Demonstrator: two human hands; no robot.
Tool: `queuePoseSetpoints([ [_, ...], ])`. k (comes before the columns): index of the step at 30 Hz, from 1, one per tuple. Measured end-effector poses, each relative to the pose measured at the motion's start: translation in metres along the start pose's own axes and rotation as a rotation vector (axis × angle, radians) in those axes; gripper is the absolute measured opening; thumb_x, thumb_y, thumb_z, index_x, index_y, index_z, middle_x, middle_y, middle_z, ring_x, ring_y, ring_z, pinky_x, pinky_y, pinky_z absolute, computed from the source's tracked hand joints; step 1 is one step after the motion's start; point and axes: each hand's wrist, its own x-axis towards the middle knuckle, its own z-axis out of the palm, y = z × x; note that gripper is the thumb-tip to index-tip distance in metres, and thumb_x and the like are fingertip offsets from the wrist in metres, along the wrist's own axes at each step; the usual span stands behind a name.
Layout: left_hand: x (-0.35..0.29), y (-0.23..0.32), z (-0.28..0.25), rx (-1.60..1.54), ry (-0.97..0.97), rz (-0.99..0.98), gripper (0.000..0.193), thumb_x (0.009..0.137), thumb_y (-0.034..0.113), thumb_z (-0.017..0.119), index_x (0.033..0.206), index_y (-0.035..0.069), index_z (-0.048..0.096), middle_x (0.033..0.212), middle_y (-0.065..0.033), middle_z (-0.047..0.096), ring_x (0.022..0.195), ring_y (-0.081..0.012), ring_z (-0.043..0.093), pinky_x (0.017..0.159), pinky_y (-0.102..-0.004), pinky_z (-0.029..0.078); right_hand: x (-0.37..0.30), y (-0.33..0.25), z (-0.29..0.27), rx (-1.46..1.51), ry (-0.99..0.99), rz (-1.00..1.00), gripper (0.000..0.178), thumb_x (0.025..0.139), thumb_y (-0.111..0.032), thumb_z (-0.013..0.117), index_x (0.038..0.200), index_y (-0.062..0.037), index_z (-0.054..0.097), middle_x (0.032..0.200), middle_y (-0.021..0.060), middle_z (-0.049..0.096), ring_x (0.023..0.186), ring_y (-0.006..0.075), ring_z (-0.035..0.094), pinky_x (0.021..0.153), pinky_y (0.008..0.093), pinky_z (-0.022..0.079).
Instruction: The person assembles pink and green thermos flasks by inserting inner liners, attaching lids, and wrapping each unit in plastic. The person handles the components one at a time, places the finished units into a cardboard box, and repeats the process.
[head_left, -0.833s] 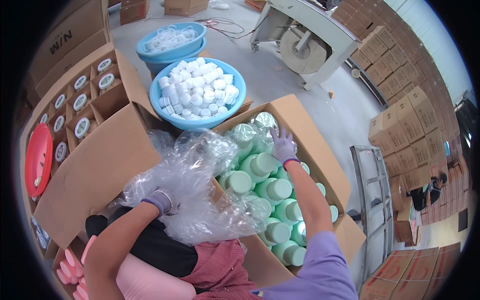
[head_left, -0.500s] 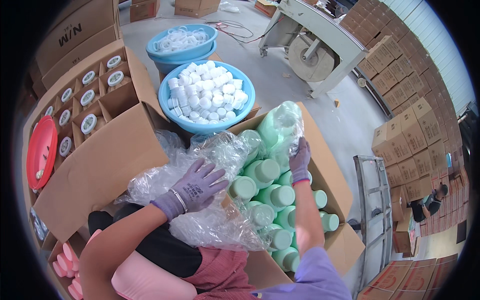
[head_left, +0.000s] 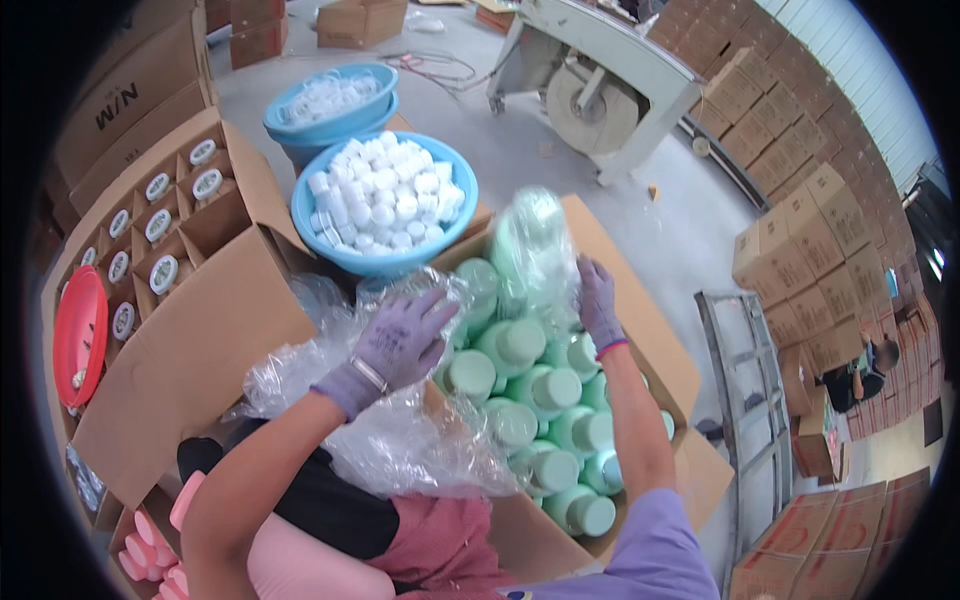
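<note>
My left hand [head_left: 402, 342], in a purple glove, lies with its fingers stretched out over crumpled clear plastic film [head_left: 400, 440]. My right hand [head_left: 599, 308], gloved too, has its fingers together at the edge of a clear plastic bag [head_left: 548, 245]; its thumb is hidden. Inside that bag are light green bottles, leaning at the far end of an open cardboard box [head_left: 640, 335]. More light green bottles [head_left: 520, 343] with rounded tops stand packed in the box between and below my hands. Some of the film drapes over the bottles on the left.
Beyond the box stands a blue basin [head_left: 462, 160] of white caps, with another blue basin [head_left: 275, 125] behind it. At left, a divided carton [head_left: 215, 290] holds lidded containers, beside a red tray [head_left: 85, 340]. Pink bottles [head_left: 150, 550] lie lower left. A metal frame [head_left: 745, 390] stands right.
The bagged bottles and my right hand have shifted slightly left in the view. My left fingers have drawn a little closer together. The whole scene has also shifted a little as my head turned.
</note>
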Motion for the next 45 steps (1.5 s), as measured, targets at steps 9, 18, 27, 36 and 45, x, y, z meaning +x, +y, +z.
queuePoseSetpoints([
  [9,0.106,0.028,0.048,0.176,0.089,-0.046,0.084,0.079,0.024,0.068,0.152,0.014,0.028,0.157,-0.017,0.026,0.14,-0.0372,0.032,0.114,-0.0519,0.027,-0.033,0.007,0.035,0.267,0.027,0.16,0.03,0.096,-0.031,0.062,0.102,-0.0023,0.067,0.081,-0.0019,0.058,0.071,0.0076,0.052,0.063,0.0248,0.044],
  [18,0.17,0.0,0.158,0.35,-0.176,0.018,0.071,0.086,0.018,0.058,0.152,0.018,0.032,0.158,-0.005,0.03,0.142,-0.0315,0.033,0.111,-0.0568,0.028,-0.096,0.073,0.047,0.06,0.011,0.275,0.028,0.096,-0.029,0.062,0.101,-0.0019,0.063,0.085,0.0001,0.059,0.077,0.0078,0.053,0.068,0.0248,0.044],
  [27,0.134,0.005,0.17,0.582,-0.827,0.163,0.051,0.089,0.022,0.057,0.14,0.02,0.051,0.145,-0.0055,0.049,0.137,-0.0315,0.042,0.108,-0.0587,0.031,-0.166,0.034,0.073,0.108,-0.21,0.277,0.028,0.094,-0.021,0.066,0.074,-0.0093,0.051,0.063,-0.0074,0.048,0.054,0.0024,0.045,0.046,0.0226,0.034],
  [36,0.077,0.021,0.074,-0.266,-0.329,0.56,0.059,0.088,0.029,0.061,0.144,0.018,0.045,0.146,-0.0134,0.043,0.127,-0.0306,0.049,0.106,-0.0435,0.04,-0.249,-0.009,0.153,0.135,-1.254,0.316,0.022,0.094,-0.028,0.061,0.095,-0.0065,0.058,0.077,-0.0005,0.058,0.065,0.0071,0.052,0.057,0.0253,0.043],
  [45,-0.234,-0.186,0.092,-0.075,-1.228,-0.147,0.05,0.094,0.038,0.049,0.136,0.012,0.054,0.141,-0.0135,0.053,0.132,-0.033,0.047,0.111,-0.0442,0.036,-0.125,-0.015,0.126,-0.5,-0.375,-0.289,0.048,0.081,-0.03,0.073,0.122,-0.007,0.061,0.127,0.0184,0.056,0.119,0.0322,0.056,0.098,0.0404,0.046],
])
